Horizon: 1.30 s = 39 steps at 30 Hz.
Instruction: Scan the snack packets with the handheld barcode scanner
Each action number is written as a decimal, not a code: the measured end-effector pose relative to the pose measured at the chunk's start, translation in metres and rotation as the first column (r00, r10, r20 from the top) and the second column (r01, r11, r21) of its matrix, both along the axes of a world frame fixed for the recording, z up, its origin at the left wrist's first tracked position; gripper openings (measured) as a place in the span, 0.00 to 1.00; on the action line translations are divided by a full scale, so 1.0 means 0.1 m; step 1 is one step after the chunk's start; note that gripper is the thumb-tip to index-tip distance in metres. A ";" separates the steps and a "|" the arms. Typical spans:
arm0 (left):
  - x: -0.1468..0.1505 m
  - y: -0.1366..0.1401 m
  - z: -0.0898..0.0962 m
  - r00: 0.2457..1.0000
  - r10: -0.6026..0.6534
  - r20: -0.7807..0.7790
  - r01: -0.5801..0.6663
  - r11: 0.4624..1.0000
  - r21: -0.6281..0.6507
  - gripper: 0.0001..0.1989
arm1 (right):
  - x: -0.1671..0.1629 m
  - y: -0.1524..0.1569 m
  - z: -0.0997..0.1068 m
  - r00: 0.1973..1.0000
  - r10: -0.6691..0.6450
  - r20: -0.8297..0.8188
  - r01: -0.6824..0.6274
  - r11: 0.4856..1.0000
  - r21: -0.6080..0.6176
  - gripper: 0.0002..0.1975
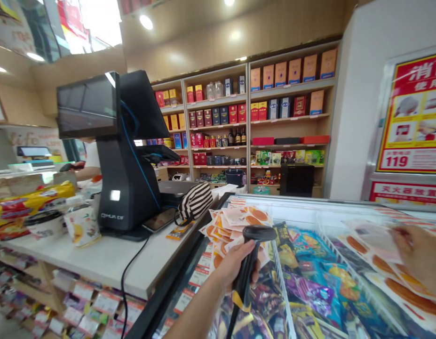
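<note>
My left hand (235, 263) is wrapped round the handle of a black barcode scanner (259, 232), which stands upright with its head on top and its cable hanging down. Behind it, a loose pile of flat white packets with orange-brown round pictures (235, 217) lies on the glass top of a chest freezer (274, 200). At the right edge, my right hand (420, 256) is blurred, its fingers bent at the edge of a similar flat packet (375, 240). More of these packets (404, 294) lie spread beneath that hand.
Left of the freezer is a white counter (133, 263) with a black cash register (128, 188), a striped pouch (195, 202), a phone (159, 220) and a paper cup (82, 225). Colourful frozen packs (316, 287) show through the glass. Shelves of boxes (221, 115) stand behind.
</note>
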<state>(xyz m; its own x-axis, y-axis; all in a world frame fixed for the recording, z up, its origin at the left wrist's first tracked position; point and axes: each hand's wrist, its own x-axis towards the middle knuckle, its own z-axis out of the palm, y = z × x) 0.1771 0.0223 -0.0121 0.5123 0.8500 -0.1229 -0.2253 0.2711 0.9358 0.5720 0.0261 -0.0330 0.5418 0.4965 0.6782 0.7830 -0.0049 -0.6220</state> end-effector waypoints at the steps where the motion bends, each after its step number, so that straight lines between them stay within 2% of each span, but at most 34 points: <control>1: -0.01 0.00 0.00 1.000 -0.002 0.005 0.002 1.000 0.006 0.22 | -0.18 -0.02 0.05 0.998 -0.016 0.055 0.020 0.997 -0.073 0.06; 4: -0.03 -0.01 0.02 0.999 -0.032 0.020 0.031 0.999 0.031 0.20 | -0.67 0.00 0.06 0.996 0.078 0.031 -0.071 0.983 -0.171 0.09; 7: -0.05 -0.02 0.06 0.999 -0.044 0.003 0.044 0.997 0.056 0.17 | -0.91 0.08 -0.05 0.990 0.119 -0.075 -0.132 0.970 -0.203 0.12; 10: -0.05 -0.05 0.10 0.999 -0.052 -0.017 0.053 0.994 0.094 0.15 | -0.91 0.15 -0.13 0.972 0.087 -0.219 -0.120 0.982 -0.144 0.14; 14: -0.02 -0.09 0.10 0.996 -0.064 -0.054 0.069 0.995 0.078 0.14 | -0.85 0.16 -0.18 0.929 0.122 -0.349 -0.144 0.989 -0.037 0.19; 23: 0.01 -0.11 0.10 0.998 -0.054 -0.031 0.057 0.992 0.110 0.15 | -0.96 0.17 -0.23 0.893 0.242 -0.379 -0.248 0.968 0.033 0.21; 32: 0.02 -0.11 0.03 0.993 -0.119 -0.021 0.120 0.987 0.106 0.14 | -1.05 0.13 -0.21 0.892 0.215 -0.397 -0.226 0.974 0.019 0.21; 39: 0.03 -0.13 0.15 0.990 -0.142 -0.025 0.143 0.988 0.054 0.17 | -1.08 0.08 -0.17 0.901 0.200 -0.386 -0.215 0.977 0.004 0.21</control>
<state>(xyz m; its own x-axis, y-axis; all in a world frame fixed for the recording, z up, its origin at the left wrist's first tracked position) 0.1798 0.0095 0.0027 0.6268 0.7741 -0.0894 -0.1684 0.2465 0.9544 0.4638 0.0341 -0.0502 0.6372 0.6471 0.4186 0.4714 0.1024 -0.8759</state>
